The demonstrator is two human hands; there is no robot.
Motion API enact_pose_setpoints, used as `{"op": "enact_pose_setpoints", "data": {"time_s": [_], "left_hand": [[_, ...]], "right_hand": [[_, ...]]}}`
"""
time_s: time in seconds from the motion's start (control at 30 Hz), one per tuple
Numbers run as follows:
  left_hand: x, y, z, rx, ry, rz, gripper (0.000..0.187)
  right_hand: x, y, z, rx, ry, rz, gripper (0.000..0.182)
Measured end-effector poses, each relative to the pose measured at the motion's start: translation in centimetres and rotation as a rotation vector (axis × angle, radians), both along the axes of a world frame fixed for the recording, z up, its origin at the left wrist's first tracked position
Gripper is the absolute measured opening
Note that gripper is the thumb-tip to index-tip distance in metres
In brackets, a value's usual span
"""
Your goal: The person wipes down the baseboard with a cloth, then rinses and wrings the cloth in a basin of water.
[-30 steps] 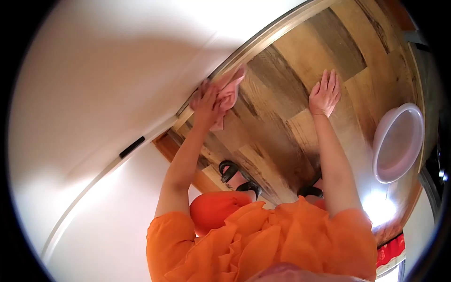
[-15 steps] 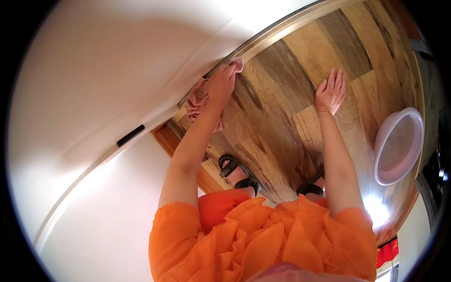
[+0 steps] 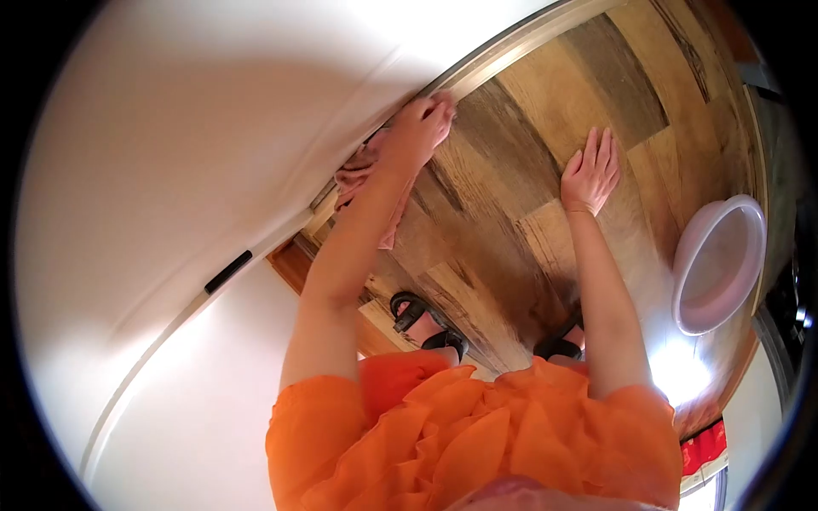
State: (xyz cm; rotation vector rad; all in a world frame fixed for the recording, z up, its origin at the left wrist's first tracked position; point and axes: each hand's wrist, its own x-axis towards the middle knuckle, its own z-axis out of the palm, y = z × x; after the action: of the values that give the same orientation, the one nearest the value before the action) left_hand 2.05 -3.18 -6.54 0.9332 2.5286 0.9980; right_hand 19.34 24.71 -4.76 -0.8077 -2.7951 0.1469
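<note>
My left hand [image 3: 421, 126] is closed on a pink cloth [image 3: 394, 223] at the base of the white surface, where it meets the floor. Folds of the cloth trail behind the wrist and lie partly under the forearm. Its front end is mostly covered by my fingers. My right hand [image 3: 590, 175] lies flat on the wood-patterned floor [image 3: 532, 136], fingers stretched forward, holding nothing.
To the right of my right arm stands a pale plastic basin [image 3: 720, 264]. A white panel with a black handle-like strip [image 3: 228, 272] rises on the left. My feet in black sandals [image 3: 429, 325] are below me.
My left hand has slid slightly forward and right along the floor's edge with the cloth. The right hand stays flat on the floor, and the whole view has shifted a little.
</note>
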Motion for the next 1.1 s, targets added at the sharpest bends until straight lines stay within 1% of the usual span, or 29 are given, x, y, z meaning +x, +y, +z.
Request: {"op": "enact_pose_setpoints", "data": {"time_s": [0.07, 0.17, 0.23, 0.3, 0.37, 0.43, 0.47, 0.53, 0.57, 0.63, 0.7, 0.73, 0.8, 0.83, 0.87, 0.9, 0.97, 1.03, 1.1], "left_hand": [[-0.5, -0.5, -1.5, 0.032, -0.065, 0.009, 0.024], [-0.6, 3.0, 2.8, -0.115, 0.152, -0.132, 0.021], [-1.5, 5.2, 4.8, -0.179, 0.345, -0.205, 0.02], [-0.5, 4.1, 5.1, 0.112, -0.191, 0.001, 0.021], [-0.4, 2.5, 5.2, 0.058, -0.367, 0.031, 0.022], [-0.4, 1.1, 5.7, -0.337, -0.194, -0.125, 0.022], [-0.1, 1.5, 5.2, -0.308, -0.004, -0.173, 0.02], [-0.8, 4.9, 4.5, -0.234, 0.403, -0.251, 0.019], [-1.1, 5.2, 3.6, -0.22, 0.503, -0.228, 0.019], [-0.5, 1.9, 0.3, -0.127, -0.072, -0.085, 0.02], [-0.6, 0.7, 1.9, -0.148, -0.329, -0.027, 0.02], [-0.2, 1.2, 6.5, -0.222, -0.302, -0.047, 0.019], [0.4, 2.0, 8.1, -0.219, -0.453, 0.065, 0.019], [-0.2, 3.6, 6.4, -0.131, -0.609, 0.212, 0.019], [-0.7, 3.8, 5.4, -0.203, -0.147, -0.095, 0.019], [-1.2, 4.4, 5.4, -0.258, 0.423, -0.257, 0.018], [-0.3, 3.0, 6.4, -0.305, -0.046, -0.082, 0.023], [-0.4, 1.8, 6.4, -0.299, -0.112, -0.086, 0.024], [0.1, -0.5, 4.0, -0.244, 0.205, -0.285, 0.023]], "right_hand": [[-0.1, 0.0, -0.3, -0.008, -0.002, -0.011, 0.052], [-0.2, -0.3, 0.4, -0.011, -0.084, -0.029, 0.051], [-0.4, -0.2, 0.4, -0.003, -0.06, -0.02, 0.052], [0.0, -0.2, 0.3, 0.0, -0.047, -0.011, 0.052], [-0.1, -0.1, 0.0, -0.007, -0.025, -0.012, 0.052], [-0.3, -0.1, 0.0, -0.019, -0.045, -0.029, 0.053], [-0.1, -0.3, 0.2, -0.024, -0.06, -0.028, 0.053], [0.0, -0.4, 0.2, -0.01, -0.06, -0.017, 0.052], [-0.2, -0.2, 0.2, 0.004, -0.052, -0.014, 0.052], [0.0, -0.2, 0.2, -0.001, -0.046, -0.012, 0.052], [-0.3, 0.0, 0.0, -0.003, -0.03, -0.007, 0.052], [-0.3, 0.0, -0.1, -0.004, -0.02, -0.008, 0.051], [0.4, -0.6, 0.2, -0.019, -0.042, -0.014, 0.051], [0.3, -0.7, 0.4, -0.028, -0.053, -0.007, 0.051], [-0.3, -0.3, 0.5, -0.023, -0.048, -0.01, 0.051], [-0.6, 0.0, 0.5, -0.021, -0.032, -0.006, 0.051], [-0.1, -0.1, 0.2, -0.03, -0.023, 0.007, 0.051], [-0.2, -0.1, 0.2, -0.014, -0.029, -0.001, 0.051], [-0.5, -0.2, -0.2, -0.005, -0.037, -0.014, 0.051]]}}
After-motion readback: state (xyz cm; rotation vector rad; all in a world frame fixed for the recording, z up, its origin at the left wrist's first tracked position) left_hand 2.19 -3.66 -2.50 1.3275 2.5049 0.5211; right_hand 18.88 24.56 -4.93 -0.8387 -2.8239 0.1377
